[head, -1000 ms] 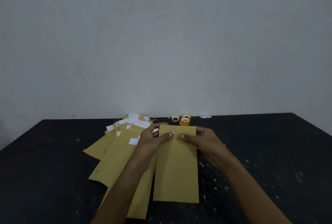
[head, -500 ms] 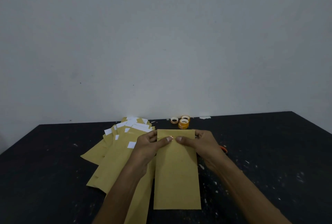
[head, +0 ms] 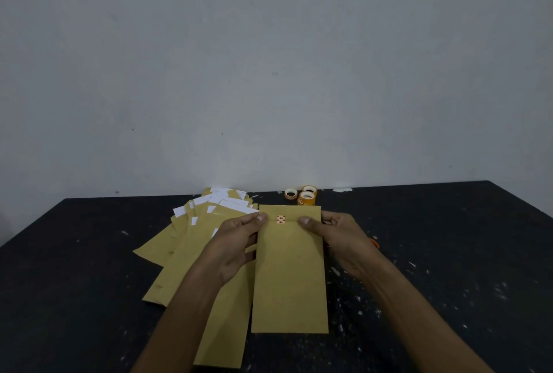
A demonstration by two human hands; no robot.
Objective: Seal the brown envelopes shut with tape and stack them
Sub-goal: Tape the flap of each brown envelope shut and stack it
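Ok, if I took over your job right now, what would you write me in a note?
Left hand: pinches the top left edge of the envelope, thumb on the flap.
Right hand: pinches its top right edge, thumb on top.
Things: the envelope is mid black table, with a tape piece across its flap edge. The fanned pile of envelopes is to its left, white strips showing. The tape rolls are behind.
Done: this one looks taped.
Left: stack it, then tape any unsealed ones.
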